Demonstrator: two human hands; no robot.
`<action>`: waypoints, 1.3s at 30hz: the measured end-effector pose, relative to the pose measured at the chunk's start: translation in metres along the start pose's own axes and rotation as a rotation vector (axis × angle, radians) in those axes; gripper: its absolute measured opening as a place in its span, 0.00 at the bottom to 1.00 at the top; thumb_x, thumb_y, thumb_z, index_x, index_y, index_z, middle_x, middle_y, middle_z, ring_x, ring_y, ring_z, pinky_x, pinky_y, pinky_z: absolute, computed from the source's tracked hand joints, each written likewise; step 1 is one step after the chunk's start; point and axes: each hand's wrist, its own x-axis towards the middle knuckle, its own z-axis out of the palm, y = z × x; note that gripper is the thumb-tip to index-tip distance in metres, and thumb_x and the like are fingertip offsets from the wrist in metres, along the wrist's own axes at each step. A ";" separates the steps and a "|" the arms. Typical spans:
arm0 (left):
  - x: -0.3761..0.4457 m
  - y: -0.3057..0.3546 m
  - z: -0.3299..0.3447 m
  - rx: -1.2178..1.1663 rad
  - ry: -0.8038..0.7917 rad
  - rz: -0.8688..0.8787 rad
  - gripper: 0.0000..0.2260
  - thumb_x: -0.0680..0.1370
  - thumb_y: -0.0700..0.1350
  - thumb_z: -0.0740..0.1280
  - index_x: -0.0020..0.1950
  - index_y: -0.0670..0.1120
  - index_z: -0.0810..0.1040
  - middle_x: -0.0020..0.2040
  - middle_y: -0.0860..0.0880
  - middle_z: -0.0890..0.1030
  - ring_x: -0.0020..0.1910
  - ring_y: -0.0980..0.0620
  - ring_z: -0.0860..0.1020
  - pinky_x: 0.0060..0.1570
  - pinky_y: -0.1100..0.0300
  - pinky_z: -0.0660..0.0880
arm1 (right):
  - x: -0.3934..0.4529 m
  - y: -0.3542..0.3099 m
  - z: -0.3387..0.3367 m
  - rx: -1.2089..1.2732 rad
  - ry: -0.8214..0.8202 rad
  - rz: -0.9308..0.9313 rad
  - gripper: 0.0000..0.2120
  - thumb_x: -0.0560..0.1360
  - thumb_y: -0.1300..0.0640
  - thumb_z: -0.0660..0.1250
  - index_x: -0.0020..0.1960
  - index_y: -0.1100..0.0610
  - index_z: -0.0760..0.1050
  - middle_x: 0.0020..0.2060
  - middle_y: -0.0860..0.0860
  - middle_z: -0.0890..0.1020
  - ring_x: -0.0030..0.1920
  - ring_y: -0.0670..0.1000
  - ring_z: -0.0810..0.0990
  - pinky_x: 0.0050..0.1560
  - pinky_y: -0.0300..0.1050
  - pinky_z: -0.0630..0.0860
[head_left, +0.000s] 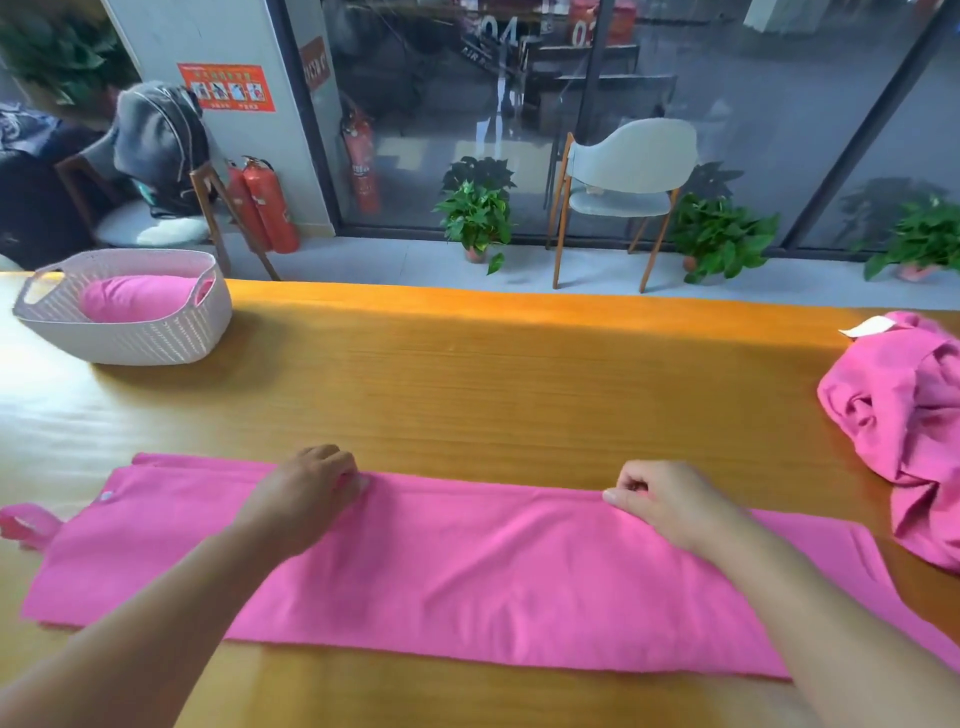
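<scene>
A long pink cloth (467, 571) lies folded flat across the near part of the wooden table (493, 374). My left hand (311, 486) pinches its far folded edge left of centre. My right hand (660, 499) pinches the same far edge right of centre, thumb on top. Both sets of fingers are curled on the fabric. A small pink loop (26, 525) sticks out at the cloth's left end.
A white woven basket (171, 338) with a rolled pink cloth (130, 299) inside stands at the far left of the table. A crumpled pink garment (904, 436) lies at the right edge. Beyond the table are chairs, plants, fire extinguishers and a glass wall.
</scene>
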 end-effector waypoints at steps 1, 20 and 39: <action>-0.001 -0.004 0.008 0.014 0.046 0.039 0.13 0.79 0.56 0.62 0.43 0.48 0.77 0.43 0.53 0.75 0.49 0.49 0.75 0.47 0.54 0.73 | -0.001 0.003 0.006 -0.020 0.018 -0.001 0.14 0.75 0.39 0.68 0.39 0.48 0.74 0.35 0.45 0.80 0.40 0.50 0.78 0.43 0.49 0.74; 0.010 -0.007 0.029 0.199 0.220 0.067 0.19 0.79 0.59 0.52 0.40 0.49 0.73 0.39 0.52 0.74 0.41 0.46 0.76 0.45 0.51 0.73 | -0.024 0.040 -0.012 -0.456 0.159 0.031 0.29 0.71 0.23 0.49 0.37 0.49 0.67 0.33 0.43 0.77 0.39 0.47 0.78 0.44 0.46 0.73; -0.016 -0.147 -0.078 0.104 -0.148 -0.229 0.10 0.75 0.49 0.64 0.49 0.45 0.82 0.48 0.50 0.77 0.54 0.49 0.74 0.56 0.60 0.68 | 0.001 -0.243 0.148 -0.134 0.352 -0.637 0.07 0.70 0.49 0.62 0.40 0.49 0.77 0.39 0.47 0.76 0.40 0.50 0.79 0.38 0.46 0.80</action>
